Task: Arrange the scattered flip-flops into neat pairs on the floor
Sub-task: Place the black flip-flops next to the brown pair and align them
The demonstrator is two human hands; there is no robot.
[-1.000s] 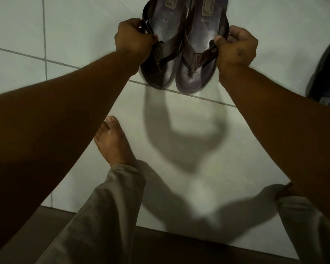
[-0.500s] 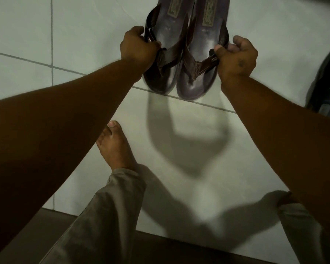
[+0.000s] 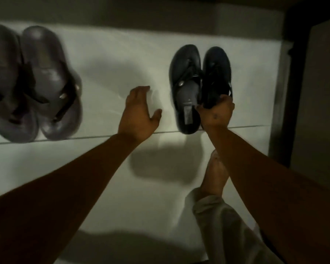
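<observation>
A brown pair of flip-flops lies side by side on the white tiled floor at the left, blurred. Two black flip-flops sit close together at the right: the left one lies flat, toe away from me. My right hand is shut on the heel end of the right black flip-flop, which stands beside its mate. My left hand hovers open over bare floor between the two pairs, fingers spread, holding nothing.
A dark door frame or wall rises just right of the black pair. My bare foot and a grey trouser leg are below my right arm. A tile joint runs across under both pairs' heels.
Both hands let go of the brown pair, which now lies at the left. The view swung right; my right hand took hold of a black flip-flop and my left hand opened.
</observation>
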